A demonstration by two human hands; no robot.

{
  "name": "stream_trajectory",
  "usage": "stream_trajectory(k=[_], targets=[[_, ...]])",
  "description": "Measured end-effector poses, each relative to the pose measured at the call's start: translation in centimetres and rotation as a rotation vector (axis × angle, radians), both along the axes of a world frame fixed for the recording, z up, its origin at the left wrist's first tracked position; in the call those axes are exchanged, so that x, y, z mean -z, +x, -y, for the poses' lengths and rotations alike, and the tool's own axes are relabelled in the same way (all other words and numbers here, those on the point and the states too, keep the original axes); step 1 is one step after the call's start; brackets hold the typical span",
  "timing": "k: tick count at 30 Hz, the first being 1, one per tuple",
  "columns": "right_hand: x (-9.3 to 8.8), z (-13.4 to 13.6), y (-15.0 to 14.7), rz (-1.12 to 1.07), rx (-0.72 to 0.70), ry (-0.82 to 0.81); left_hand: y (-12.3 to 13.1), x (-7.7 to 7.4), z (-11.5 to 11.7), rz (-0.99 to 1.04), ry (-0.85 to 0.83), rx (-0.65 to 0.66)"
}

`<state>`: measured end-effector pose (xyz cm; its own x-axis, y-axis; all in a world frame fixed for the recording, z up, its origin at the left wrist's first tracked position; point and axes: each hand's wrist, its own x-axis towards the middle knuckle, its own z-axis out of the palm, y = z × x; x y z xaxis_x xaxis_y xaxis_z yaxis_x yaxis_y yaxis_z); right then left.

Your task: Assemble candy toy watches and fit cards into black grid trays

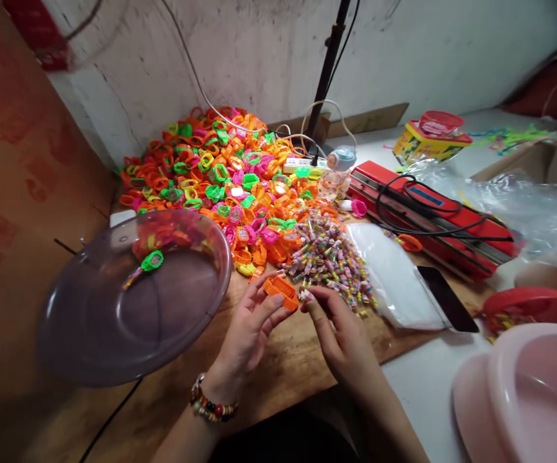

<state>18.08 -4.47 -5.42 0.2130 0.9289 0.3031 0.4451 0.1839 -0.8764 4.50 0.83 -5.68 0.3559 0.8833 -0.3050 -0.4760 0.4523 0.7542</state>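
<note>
Both hands are working low over the wooden worktop [302, 366], close in front of the body. The left hand [252, 325] is curling partway closed, thumb and fingers gripping an orange plastic piece [281, 292]; its hollow is facing up, apparently to leave the inside within reach of the other hand. The right hand [339, 328] is pinching a small pale piece [303, 295] at the fingertips, just beside the orange one; whether the two are touching, cannot tell. The tip grip is probably suiting so small a thing.

Supplies are lying just beyond the fingers, likely to keep reaches short: a heap of small wrapped pieces [329, 260] ahead of the right hand, a bright pile of plastic pieces [206, 167] spreading back to the wall. A wide translucent basin [114, 334] is standing at the left, seemingly for gathering; one green piece [152, 260] with a wrapped-looking tail is lying inside.
</note>
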Motion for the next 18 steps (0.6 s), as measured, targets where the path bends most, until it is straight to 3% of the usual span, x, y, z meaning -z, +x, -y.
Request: stream_trajectory(k=[4,10,18], targets=[[0.1,0.1,-0.8,0.19,0.06,0.087,0.0,0.4,0.3,-0.102,0.065,-0.041],[-0.1,0.0,-0.2,0.42,0.049,0.238,-0.7,1.2,0.6,-0.56,0.484,-0.034],[1.1,-0.7,0.4,0.665,-0.008,0.329,-2.5,-0.1,0.6,-0.866,0.886,0.051]])
